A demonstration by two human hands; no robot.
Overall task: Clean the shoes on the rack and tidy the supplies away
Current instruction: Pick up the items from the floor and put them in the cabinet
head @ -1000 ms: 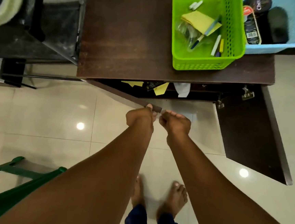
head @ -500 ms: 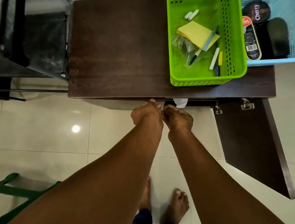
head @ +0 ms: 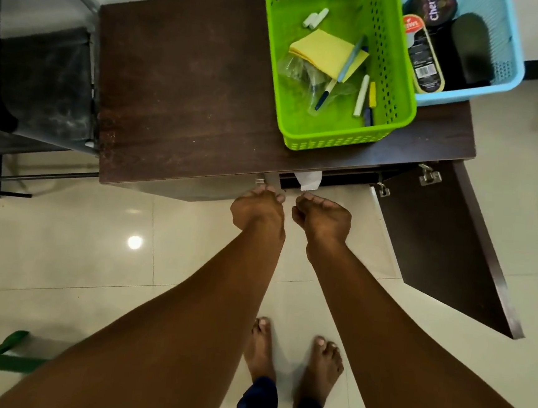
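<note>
Two hands reach out side by side to the front edge of the dark wooden table [head: 187, 82]. The left hand [head: 258, 210] has its fingers curled at a grey handle [head: 271, 180] on the nearly closed left door just under the table edge; whether it truly grips the handle I cannot tell. The right hand [head: 323, 216] is clenched just beside it, and nothing shows in its grasp. A white cloth [head: 310, 179] pokes out from under the table edge, just above the right hand. The right cupboard door [head: 442, 251] stands swung open, away from the table. On the table's right end sits a green basket [head: 398, 85] with a yellow cloth [head: 323, 54], pens and a clear plastic bag inside. Touching the green basket on its far side is a blue basket [head: 514, 62] holding a round polish tin [head: 434, 5], an oval brush pack [head: 424, 54] and a dark brush [head: 470, 49]. Bare feet stand on pale floor tiles before the table.
</note>
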